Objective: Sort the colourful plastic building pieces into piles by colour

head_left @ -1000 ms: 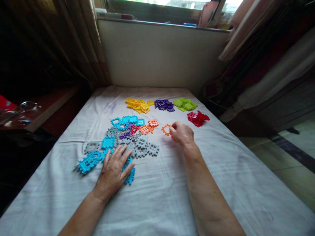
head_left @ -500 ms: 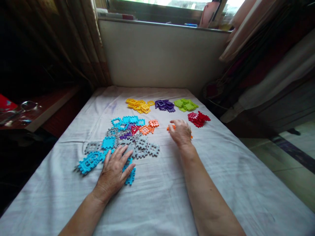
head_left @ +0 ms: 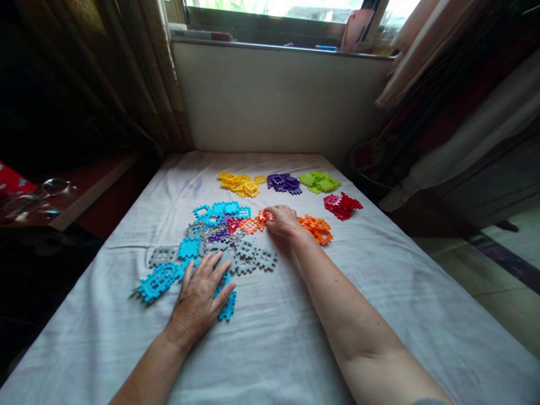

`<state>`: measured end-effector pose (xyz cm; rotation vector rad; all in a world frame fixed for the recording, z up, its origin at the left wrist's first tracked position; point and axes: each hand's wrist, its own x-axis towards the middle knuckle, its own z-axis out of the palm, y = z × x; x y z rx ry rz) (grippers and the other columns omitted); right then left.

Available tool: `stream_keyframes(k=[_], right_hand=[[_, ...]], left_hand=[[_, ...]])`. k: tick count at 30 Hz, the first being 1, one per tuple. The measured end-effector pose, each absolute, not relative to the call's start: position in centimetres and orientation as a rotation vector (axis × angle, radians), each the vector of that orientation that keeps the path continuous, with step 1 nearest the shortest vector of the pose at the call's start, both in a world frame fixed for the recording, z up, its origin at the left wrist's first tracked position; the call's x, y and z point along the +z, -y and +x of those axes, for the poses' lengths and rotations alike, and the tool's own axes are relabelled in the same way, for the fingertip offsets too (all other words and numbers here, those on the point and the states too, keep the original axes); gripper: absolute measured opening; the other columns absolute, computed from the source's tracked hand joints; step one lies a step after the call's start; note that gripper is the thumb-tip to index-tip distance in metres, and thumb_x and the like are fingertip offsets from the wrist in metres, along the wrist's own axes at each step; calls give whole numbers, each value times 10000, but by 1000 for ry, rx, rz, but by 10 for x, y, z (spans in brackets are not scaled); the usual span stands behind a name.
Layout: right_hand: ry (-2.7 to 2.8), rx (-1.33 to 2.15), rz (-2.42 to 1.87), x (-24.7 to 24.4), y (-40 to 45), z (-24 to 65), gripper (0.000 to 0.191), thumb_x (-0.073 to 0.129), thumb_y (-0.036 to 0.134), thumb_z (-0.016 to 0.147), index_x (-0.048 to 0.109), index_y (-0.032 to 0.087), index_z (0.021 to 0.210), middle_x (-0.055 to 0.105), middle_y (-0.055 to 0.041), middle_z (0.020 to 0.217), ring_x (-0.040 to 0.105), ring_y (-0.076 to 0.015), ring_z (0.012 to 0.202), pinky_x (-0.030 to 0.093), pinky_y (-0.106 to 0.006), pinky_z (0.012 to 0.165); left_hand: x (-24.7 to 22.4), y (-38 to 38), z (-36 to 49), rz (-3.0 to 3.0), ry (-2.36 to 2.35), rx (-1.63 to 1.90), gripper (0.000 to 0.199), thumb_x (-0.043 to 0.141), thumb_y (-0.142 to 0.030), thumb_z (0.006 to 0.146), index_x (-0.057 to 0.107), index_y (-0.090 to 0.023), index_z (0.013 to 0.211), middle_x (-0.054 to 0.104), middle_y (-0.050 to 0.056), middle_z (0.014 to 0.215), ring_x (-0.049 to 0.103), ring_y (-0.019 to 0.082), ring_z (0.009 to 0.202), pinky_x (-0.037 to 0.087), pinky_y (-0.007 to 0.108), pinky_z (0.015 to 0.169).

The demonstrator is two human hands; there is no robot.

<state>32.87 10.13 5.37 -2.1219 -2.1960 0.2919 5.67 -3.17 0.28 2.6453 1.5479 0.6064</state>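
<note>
Interlocking plastic tiles with notched edges lie on the sheet. My left hand (head_left: 201, 292) rests with fingers spread over part of the mixed heap, on blue tiles (head_left: 228, 304) and next to grey tiles (head_left: 246, 247). At the heap's far right side, my right hand (head_left: 282, 221) has its fingers closed on an orange tile (head_left: 265, 216). Another orange tile (head_left: 249, 226) and a red tile (head_left: 233, 226) lie just left of it. A separate orange pile (head_left: 316, 228) sits right of my right wrist. The fingertips of my right hand are partly hidden.
Sorted piles stand farther back: yellow (head_left: 240, 184), purple (head_left: 284, 183), green (head_left: 320, 181) and red (head_left: 343, 206). A creased pale sheet (head_left: 270, 349) covers the surface. Beyond its far edge is a wall (head_left: 278, 101) below a window. Eyeglasses (head_left: 56, 185) lie on a wooden ledge at left.
My right hand has moved left from the orange pile, uncovering it, to the orange tile at the mixed heap's edge. My left hand stays on the blue tiles. The view has shifted slightly.
</note>
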Motion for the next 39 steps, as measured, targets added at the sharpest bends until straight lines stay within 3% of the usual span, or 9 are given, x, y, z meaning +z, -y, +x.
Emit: stream_keyframes(k=[4, 14, 20, 25, 31, 39], right_hand=[[1991, 156, -2173, 58, -79, 343, 470, 611, 455, 893, 624, 291, 1333, 650, -93, 1319, 557, -281, 1221, 425, -404, 1012], [1594, 83, -2458, 64, -48, 389, 402, 578, 470, 908, 707, 245, 1215, 670, -121, 1257, 544, -323, 1219, 420, -470, 993], [1881, 84, -2137, 65, -53, 345, 359, 552, 362, 935, 674, 252, 1255, 589, -101, 1402, 500, -292, 1279, 402, -439, 1056], [2211, 232, -1922, 53, -66, 309, 512, 569, 357, 897, 563, 288, 1405, 480, -77, 1525, 430, -263, 1377, 386, -419, 1100], [2182, 285, -1950, 45, -69, 310, 464, 582, 393, 891, 635, 237, 1325, 620, -94, 1366, 532, -256, 1273, 411, -366, 1071], [1846, 112, -2189, 76, -48, 357, 522, 664, 468, 865, 626, 257, 1341, 635, -112, 1349, 563, -298, 1247, 435, -431, 1049]], left_hand=[[2, 31, 57, 2639, -1544, 608, 446, 436, -468, 983, 574, -303, 1374, 537, 71, 1497, 434, 288, 1418, 282, 574, 1185], [1, 31, 56, 2630, -1563, 597, 448, 448, -459, 975, 580, -301, 1373, 536, 77, 1495, 418, 286, 1430, 269, 575, 1196], [2, 30, 57, 2620, -1560, 583, 449, 440, -461, 977, 580, -298, 1372, 533, 77, 1499, 417, 290, 1431, 268, 584, 1194], [4, 31, 58, 2622, -1562, 580, 448, 439, -464, 981, 572, -299, 1376, 531, 79, 1501, 421, 288, 1428, 268, 589, 1192], [3, 31, 58, 2627, -1552, 592, 449, 434, -473, 984, 573, -296, 1373, 538, 82, 1494, 426, 289, 1424, 272, 592, 1187], [1, 30, 57, 2634, -1556, 606, 437, 430, -463, 984, 584, -303, 1360, 542, 76, 1492, 432, 283, 1420, 285, 579, 1182]])
